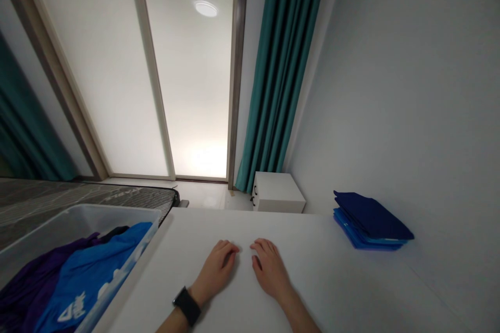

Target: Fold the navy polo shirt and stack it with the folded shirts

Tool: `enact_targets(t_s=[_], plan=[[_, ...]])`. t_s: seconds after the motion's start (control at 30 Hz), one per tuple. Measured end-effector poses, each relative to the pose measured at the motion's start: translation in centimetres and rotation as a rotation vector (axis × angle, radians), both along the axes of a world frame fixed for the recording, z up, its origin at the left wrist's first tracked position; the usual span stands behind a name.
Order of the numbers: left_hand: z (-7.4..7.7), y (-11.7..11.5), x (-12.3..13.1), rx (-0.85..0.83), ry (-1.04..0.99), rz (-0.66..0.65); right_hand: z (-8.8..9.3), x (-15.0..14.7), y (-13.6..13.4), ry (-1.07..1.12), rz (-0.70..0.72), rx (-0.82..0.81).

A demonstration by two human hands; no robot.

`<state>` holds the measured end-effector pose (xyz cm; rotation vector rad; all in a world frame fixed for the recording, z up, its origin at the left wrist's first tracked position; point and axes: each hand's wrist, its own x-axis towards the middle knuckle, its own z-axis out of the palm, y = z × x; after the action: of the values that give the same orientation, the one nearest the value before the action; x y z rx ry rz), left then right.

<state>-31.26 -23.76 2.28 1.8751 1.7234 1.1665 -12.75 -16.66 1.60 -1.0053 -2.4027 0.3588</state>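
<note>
My left hand [216,269], with a black watch on the wrist, rests on the white tabletop [312,255]. Its fingers are loosely bent and hold nothing. A short gap to the right, my right hand [270,270] lies on the same surface, thumb apart from the bent fingers, also without anything in it. To the left of both hands stands a translucent plastic bin [117,210]. Inside it are a bright blue garment [105,257] with white lettering and a dark purple one [42,276]. A folded stack of dark and lighter blue cloth [373,216] sits at the table's right side.
A grey wall [410,88] borders the table on the right. Beyond the far edge are a small white cabinet [277,190], a teal curtain [285,62] and frosted sliding doors [191,88]. Behind the bin lies a dark striped mattress-like surface [136,196].
</note>
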Motion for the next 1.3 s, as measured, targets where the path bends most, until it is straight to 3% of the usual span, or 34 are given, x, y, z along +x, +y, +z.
enact_targets(t_s=[0.63, 0.8, 1.03, 1.17, 1.3], plan=[[0.7, -0.7, 0.3, -0.019, 0.105, -0.015, -0.1, 0.9, -0.4, 0.083, 0.048, -0.038], [1.6, -1.5, 0.3, -0.058, 0.251, -0.008, -0.2, 0.3, -1.5, 0.112, 0.065, -0.098], [3.2, -4.1, -1.7, -0.207, 0.496, 0.069, 0.6, -3.7, -3.9, 0.207, 0.213, -0.271], [4.2, -7.0, -3.6, -0.218, 0.513, 0.101, 1.7, -6.9, -5.2, 0.249, 0.327, -0.329], [6.4, -10.2, -5.2, -0.170, 0.515, 0.174, 2.8, -10.1, -6.6, 0.297, 0.447, -0.380]])
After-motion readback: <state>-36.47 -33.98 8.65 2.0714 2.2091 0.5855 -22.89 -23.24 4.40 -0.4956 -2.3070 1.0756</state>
